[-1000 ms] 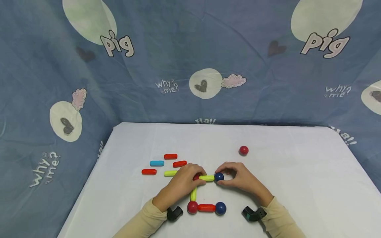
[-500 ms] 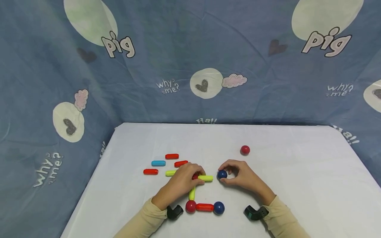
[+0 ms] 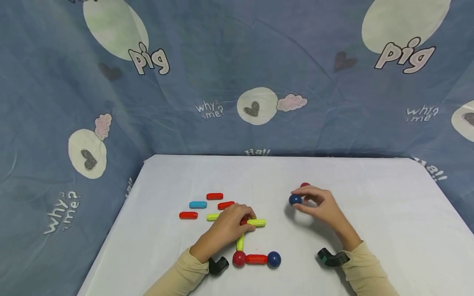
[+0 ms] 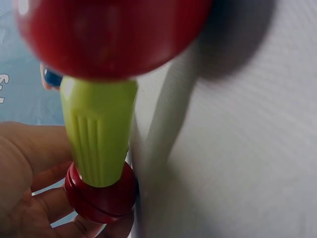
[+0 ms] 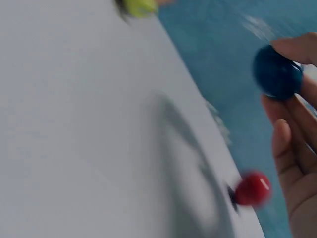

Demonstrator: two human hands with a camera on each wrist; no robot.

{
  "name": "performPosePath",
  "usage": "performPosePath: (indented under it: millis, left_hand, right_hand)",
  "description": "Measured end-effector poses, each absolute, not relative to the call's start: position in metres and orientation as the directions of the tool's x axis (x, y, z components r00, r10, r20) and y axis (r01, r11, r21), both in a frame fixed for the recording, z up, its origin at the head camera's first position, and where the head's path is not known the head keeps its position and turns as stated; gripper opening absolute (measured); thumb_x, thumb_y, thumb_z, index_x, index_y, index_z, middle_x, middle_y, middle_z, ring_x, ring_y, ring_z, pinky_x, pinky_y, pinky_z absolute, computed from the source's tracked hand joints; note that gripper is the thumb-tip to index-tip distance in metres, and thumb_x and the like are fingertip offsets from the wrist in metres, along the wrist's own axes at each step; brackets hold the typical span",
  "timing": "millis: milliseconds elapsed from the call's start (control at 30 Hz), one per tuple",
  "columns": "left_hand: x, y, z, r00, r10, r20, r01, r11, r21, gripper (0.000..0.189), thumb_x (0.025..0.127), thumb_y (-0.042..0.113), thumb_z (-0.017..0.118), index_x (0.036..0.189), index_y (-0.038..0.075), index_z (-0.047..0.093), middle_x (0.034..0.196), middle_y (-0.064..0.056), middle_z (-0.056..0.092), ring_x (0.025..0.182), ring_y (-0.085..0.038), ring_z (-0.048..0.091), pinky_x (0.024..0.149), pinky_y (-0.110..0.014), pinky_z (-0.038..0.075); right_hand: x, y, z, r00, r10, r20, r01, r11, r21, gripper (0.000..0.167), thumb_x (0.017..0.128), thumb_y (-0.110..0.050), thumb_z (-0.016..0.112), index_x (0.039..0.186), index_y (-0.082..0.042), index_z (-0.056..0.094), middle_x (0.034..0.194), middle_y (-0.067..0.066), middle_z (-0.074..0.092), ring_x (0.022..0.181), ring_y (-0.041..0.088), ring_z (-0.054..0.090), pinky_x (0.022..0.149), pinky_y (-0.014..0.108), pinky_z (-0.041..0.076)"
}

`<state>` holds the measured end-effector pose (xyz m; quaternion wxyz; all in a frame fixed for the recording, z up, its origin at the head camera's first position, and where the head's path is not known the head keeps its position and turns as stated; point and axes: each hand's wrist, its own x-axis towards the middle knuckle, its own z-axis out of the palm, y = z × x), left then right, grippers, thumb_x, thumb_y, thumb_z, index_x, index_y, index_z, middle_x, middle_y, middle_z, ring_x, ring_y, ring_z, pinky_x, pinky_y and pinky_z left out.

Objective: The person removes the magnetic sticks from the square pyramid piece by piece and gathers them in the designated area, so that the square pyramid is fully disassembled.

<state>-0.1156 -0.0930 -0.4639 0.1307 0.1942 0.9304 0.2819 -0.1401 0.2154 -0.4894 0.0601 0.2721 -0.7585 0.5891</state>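
My left hand (image 3: 231, 222) grips a red ball (image 4: 101, 196) at the upper corner of a joined frame of balls and sticks. From that ball one yellow-green stick (image 3: 256, 222) points right, its far end bare. Another yellow-green stick (image 4: 98, 134) runs from it down to a second red ball (image 3: 239, 259), where a red stick (image 3: 256, 259) leads on to a blue ball (image 3: 274, 259). Raised over the table, my right hand (image 3: 321, 205) pinches a separate blue ball (image 5: 278, 73) between thumb and fingers.
A loose red ball (image 5: 253, 188) lies just beyond my right hand, partly covered by it in the head view. Left of the frame are several loose sticks: a blue one (image 3: 198, 204), red ones (image 3: 188, 215) and a yellow-green one (image 3: 212, 217). Patterned blue cloth (image 3: 177, 82) hangs behind the white table (image 3: 370, 205).
The blue ball in my right hand has come off the end of the yellow-green stick. That hand has moved right, back and up with it, while my left hand stays put.
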Motion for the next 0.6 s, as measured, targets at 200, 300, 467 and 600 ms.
performPosePath:
  millis: [200, 300, 467, 600]
  left_hand:
    - [-0.115, -0.093, -0.465, -0.891, 0.433, -0.135, 0.286, 0.767, 0.575, 0.022, 0.085, 0.024, 0.086, 0.105, 0.018, 0.078, 0.088, 0.008, 0.067, 0.084, -0.010, 0.054, 0.071, -0.021, 0.046]
    - [-0.116, -0.093, -0.466, -0.889, 0.437, -0.133, 0.290, 0.765, 0.575, 0.022, 0.086, 0.024, 0.086, 0.105, 0.018, 0.077, 0.088, 0.008, 0.067, 0.084, -0.010, 0.054, 0.071, -0.021, 0.046]
    - [-0.116, -0.093, -0.465, -0.890, 0.439, -0.125, 0.296, 0.763, 0.575, 0.021, 0.086, 0.024, 0.085, 0.105, 0.019, 0.077, 0.090, 0.008, 0.067, 0.084, -0.010, 0.054, 0.071, -0.022, 0.046]
    - [-0.116, -0.094, -0.465, -0.892, 0.435, -0.125, 0.292, 0.764, 0.575, 0.021, 0.086, 0.025, 0.085, 0.105, 0.019, 0.076, 0.090, 0.008, 0.067, 0.084, -0.010, 0.054, 0.071, -0.022, 0.046]
  right_hand:
    - [-0.143, 0.259, -0.482, -0.959, 0.059, 0.277, -0.249, 0.289, -0.924, 0.037, 0.091, -0.005, 0.078, 0.125, 0.005, 0.070, 0.108, -0.023, 0.072, 0.092, -0.003, 0.069, 0.080, 0.011, 0.053]
    - [-0.142, 0.274, -0.483, -0.971, 0.185, 0.154, -0.073, 0.383, -0.921, 0.045, 0.092, -0.025, 0.080, 0.130, -0.005, 0.070, 0.104, -0.033, 0.068, 0.093, -0.009, 0.066, 0.080, 0.008, 0.050]
    - [-0.144, 0.285, -0.486, -0.979, 0.199, 0.051, 0.059, 0.509, -0.859, 0.052, 0.091, -0.036, 0.080, 0.132, -0.007, 0.069, 0.106, -0.021, 0.071, 0.090, -0.015, 0.060, 0.077, 0.008, 0.047]
    - [-0.146, 0.286, -0.489, -0.988, 0.147, 0.040, 0.053, 0.575, -0.816, 0.049, 0.092, -0.032, 0.080, 0.130, -0.004, 0.070, 0.119, 0.013, 0.075, 0.085, -0.020, 0.057, 0.077, 0.005, 0.044]
